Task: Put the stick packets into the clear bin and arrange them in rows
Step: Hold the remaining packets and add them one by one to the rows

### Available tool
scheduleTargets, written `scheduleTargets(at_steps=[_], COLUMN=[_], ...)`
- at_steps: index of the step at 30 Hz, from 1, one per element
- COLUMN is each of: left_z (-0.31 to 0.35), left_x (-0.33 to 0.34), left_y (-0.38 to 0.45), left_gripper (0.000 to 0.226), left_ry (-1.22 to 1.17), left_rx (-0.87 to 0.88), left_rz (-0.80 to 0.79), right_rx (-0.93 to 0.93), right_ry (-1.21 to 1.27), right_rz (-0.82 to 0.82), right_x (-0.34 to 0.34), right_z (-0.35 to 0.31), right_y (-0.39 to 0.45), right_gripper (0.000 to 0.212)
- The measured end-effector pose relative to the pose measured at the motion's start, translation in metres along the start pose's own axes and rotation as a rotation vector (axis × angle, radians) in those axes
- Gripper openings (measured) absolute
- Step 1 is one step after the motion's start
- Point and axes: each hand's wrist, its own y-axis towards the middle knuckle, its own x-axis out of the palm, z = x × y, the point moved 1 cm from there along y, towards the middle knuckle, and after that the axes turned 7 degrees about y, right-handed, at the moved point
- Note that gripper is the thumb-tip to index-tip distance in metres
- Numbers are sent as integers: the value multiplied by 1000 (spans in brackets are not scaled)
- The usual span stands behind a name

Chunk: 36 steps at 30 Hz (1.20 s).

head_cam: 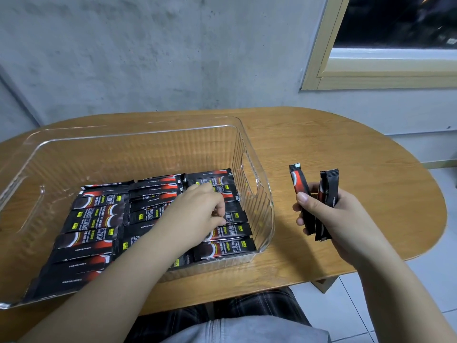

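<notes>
The left hand (pixel 200 206) is reached into the clear bin (pixel 257 194) from the near side, its forearm laid across the near wall; the fingers are curled downward and pinched at a stick packet in the right-hand row, though whether that packet is truly gripped or only nudged cannot be told. The right hand (pixel 338 219) is held above the counter (pixel 346 149), just to the right of the bin, closed around a small bundle of held stick packets (pixel 321 201) that stand upright and fan apart at their tops, the thumb pressed across the front one.

The coffee stick packets (pixel 103 214) already placed are laid flat on the bin floor in roughly three columns, overlapping in places, with the far part of the floor uncovered.

Disturbance of the finished rows seems the main risk: the forearm is carried low over the middle column, and packets could be dragged askew as it is drawn back. The fanned bundle looks loosely held, so one could slip out onto the counter if the grip is eased.
</notes>
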Motion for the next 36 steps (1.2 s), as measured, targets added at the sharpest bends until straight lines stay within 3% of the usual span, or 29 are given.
scheduleTargets(at_steps=[3,7,9,12,16,18,23,27,33,36], left_z=[-10,-6,5,12,-2,-16,-65,-82,-68,-60], left_x=[-13,-52,-71,-83,-86,-86,-79,-55,-27,-18], left_y=[-3,-5,-5,1,3,1,-9,-16,-4,3], left_gripper=[6,19,20,17,16,14,14,13,12,15], left_ry=[-110,-367,-507,-707,-1079,-1080,-817,-809,-827,-759], left_rx=[12,155,174,96,-168,-273,-437,-531,-513,-503], left_rz=[150,246,198,42,-72,-43,104,27,-36,-62], right_rx=[-4,12,-5,-43,-61,-63,-144,-127,-133,-106], right_ry=[17,-39,-147,-260,-343,-345,-419,-598,-592,-565], right_rz=[-8,-149,-242,-302,-339,-336,-216,-151,-165,-171], right_x=[1,14,27,48,73,81,88,90,96,97], right_z=[-7,-36,-54,-72,-78,-79,-85,-84,-86,-84], right_y=[-2,-5,-3,5,15,20,30,35,36,41], right_gripper=[8,32,33,18,19,20,31,48,64,55])
